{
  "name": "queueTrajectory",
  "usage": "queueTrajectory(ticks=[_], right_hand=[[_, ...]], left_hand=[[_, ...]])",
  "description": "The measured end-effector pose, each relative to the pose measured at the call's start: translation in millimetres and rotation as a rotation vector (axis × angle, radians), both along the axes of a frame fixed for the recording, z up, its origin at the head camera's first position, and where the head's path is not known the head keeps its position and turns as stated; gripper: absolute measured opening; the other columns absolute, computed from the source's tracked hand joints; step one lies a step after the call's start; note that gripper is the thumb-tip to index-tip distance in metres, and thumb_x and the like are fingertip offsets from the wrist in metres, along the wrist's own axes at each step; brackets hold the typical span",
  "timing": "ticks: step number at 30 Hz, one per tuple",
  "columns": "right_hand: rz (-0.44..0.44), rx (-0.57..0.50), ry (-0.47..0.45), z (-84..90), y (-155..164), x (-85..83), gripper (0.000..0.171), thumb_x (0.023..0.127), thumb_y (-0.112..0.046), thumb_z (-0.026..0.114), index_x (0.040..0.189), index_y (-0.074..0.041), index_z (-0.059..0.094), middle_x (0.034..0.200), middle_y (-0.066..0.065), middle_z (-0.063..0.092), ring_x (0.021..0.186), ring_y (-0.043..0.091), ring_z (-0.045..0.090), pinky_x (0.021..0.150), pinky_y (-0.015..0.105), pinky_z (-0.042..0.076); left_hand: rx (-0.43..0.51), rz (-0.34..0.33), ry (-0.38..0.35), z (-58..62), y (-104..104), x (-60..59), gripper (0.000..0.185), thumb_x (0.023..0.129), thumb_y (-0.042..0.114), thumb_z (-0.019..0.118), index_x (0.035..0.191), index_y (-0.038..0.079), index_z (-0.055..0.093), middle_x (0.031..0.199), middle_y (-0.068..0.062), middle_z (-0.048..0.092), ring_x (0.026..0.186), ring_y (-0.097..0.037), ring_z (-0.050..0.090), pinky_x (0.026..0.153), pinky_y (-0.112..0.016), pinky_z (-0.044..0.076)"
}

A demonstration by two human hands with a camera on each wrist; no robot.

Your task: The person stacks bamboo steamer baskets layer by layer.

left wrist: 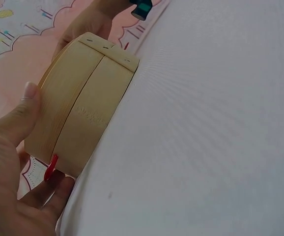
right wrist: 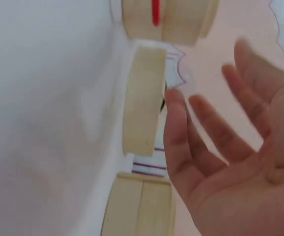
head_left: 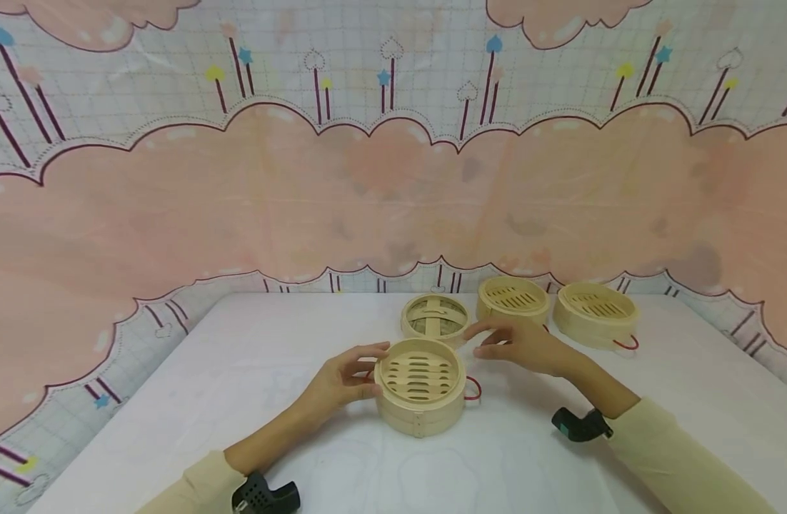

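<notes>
Gripping the near steamer [head_left: 420, 385], left hand [head_left: 342, 382] curls; right hand [head_left: 525, 346] hovers spread.

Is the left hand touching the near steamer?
Touching. The left wrist view shows the left hand with its thumb pressed against the side of the steamer.

L hand [head_left: 342, 382] low on the table side, fingers curled, thumb up, gripping. R hand [head_left: 522, 345] hovers w/ fingers spread, relaxed, palm down.
</notes>
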State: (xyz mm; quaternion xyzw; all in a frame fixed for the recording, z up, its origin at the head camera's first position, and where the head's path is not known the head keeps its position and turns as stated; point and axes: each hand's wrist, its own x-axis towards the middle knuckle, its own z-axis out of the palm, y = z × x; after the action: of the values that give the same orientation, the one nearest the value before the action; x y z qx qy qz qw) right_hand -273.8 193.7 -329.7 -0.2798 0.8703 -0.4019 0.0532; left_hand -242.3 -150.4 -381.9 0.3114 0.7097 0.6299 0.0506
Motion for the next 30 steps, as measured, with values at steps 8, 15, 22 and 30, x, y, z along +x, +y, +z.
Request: queueTrajectory(ticks=[8, 15, 22, 30], right_hand=[[-0.221, -0.015, 0.122, 2.5, 19, -1.6, 0.027, 0.094, -0.033, 0.062, 0.114, -0.015, 0.067, 0.115, 0.004, 0.064, 0.106, 0.029, 0.060, 0.083, 0.046, 0.052], [-0.382, 0.003, 0.201, 4.6, 39, -1.5, 0.034, 0.095, -0.036, 0.059, 0.119, -0.012, 0.064, 0.119, 0.012, 0.062, 0.108, 0.034, 0.058, 0.076, 0.042, 0.054], [-0.506, -0.039, 0.220, -1.5, 52, -8.6, 0.042, 0.096, -0.038, 0.056, 0.125, -0.008, 0.060, 0.123, 0.016, 0.060, 0.110, 0.036, 0.054, 0.077, 0.040, 0.053], [-0.572, -0.049, 0.172, -6.3, 54, -12.9, 0.044, 0.096, -0.035, 0.057, 0.127, -0.004, 0.057, 0.126, 0.021, 0.055, 0.108, 0.037, 0.051, 0.081, 0.043, 0.049]], left_hand=[[-0.024, 0.001, 0.002, -2.5, 1, 1.7, 0.054, 0.081, 0.008, 0.074, 0.131, 0.003, 0.053, 0.147, -0.007, 0.041, 0.122, -0.031, 0.051, 0.099, -0.034, 0.043], [-0.014, 0.002, 0.005, -2.8, 2, 0.7, 0.055, 0.081, 0.008, 0.075, 0.131, 0.002, 0.053, 0.147, -0.008, 0.041, 0.121, -0.031, 0.051, 0.099, -0.034, 0.043], [-0.008, 0.003, 0.007, -4.0, 2, 0.3, 0.055, 0.080, 0.007, 0.075, 0.131, 0.002, 0.053, 0.148, -0.008, 0.040, 0.122, -0.032, 0.050, 0.098, -0.033, 0.044], [-0.077, 0.031, 0.085, -2.1, 3, 2.2, 0.060, 0.078, 0.009, 0.078, 0.132, 0.006, 0.052, 0.149, -0.006, 0.038, 0.122, -0.029, 0.050, 0.096, -0.031, 0.045]])
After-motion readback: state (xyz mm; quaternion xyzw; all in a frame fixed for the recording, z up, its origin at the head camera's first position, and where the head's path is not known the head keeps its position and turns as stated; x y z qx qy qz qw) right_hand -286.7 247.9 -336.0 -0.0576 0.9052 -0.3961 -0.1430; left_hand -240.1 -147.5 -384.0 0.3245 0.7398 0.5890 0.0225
